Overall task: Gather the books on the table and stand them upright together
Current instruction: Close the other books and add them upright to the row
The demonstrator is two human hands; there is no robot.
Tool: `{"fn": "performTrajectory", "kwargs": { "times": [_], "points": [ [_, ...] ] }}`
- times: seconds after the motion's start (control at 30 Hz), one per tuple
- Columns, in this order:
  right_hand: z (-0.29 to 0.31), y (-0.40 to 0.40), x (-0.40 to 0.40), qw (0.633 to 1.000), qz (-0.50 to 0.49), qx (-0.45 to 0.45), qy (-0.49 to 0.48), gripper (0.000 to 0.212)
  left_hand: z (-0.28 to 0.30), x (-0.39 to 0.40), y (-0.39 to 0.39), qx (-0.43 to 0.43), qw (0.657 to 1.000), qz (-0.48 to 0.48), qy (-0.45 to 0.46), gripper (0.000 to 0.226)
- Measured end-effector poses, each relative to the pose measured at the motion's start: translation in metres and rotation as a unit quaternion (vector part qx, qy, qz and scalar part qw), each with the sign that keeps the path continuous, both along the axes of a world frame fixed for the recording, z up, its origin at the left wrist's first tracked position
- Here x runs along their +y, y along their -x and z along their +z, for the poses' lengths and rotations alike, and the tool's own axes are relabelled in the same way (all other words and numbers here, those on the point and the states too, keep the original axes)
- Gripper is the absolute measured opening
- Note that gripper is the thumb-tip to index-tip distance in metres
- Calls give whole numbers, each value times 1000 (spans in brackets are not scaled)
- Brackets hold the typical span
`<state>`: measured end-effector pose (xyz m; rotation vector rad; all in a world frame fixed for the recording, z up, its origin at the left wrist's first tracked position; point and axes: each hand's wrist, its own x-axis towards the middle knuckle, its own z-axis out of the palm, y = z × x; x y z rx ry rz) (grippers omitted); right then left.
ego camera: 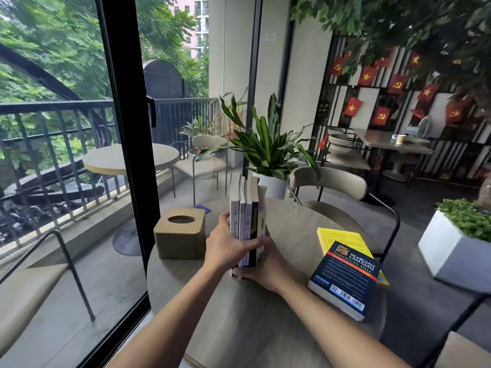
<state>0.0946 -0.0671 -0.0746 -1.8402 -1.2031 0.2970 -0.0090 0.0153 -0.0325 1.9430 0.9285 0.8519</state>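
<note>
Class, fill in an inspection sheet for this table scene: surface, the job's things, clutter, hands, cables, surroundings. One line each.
Surface: round grey table, bare where visible.
Job's things: row of books standing upright together at the table's middle; dark blue book lying flat on the right, partly over a yellow book, also flat.
Clutter: tan tissue box left of the standing books.
Hands: left hand pressed on the row's left side, right hand at its lower right; both holding the row.
Cables: nothing seen.
Surroundings: potted plant and chair behind the table; window frame left, balcony beyond.
</note>
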Motion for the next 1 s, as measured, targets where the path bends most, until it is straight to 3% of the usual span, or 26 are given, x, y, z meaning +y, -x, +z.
{"fn": "performTrajectory", "kwargs": {
  "times": [0.23,0.37,0.63,0.73,0.83,1.0],
  "points": [
    [-2,4,3,1000,-26,-11,4,98,0,-2,-3,0,1000,-14,11,95],
    [-5,6,1,999,-37,-1,27,92,4,-12,-6,-37,999,37,2,100],
    [4,8,-19,995,-32,-35,90,108,6,-16,-9,6,997,67,-26,84],
    [16,6,-38,979,-38,-150,134,113,5,-14,-9,14,997,68,-24,87],
    [27,-3,-56,935,-54,-305,173,108,3,-13,-10,7,998,59,-24,85],
    [33,-29,-85,899,-129,-362,212,98,3,-12,-10,8,998,55,-26,88]
  ]
}}
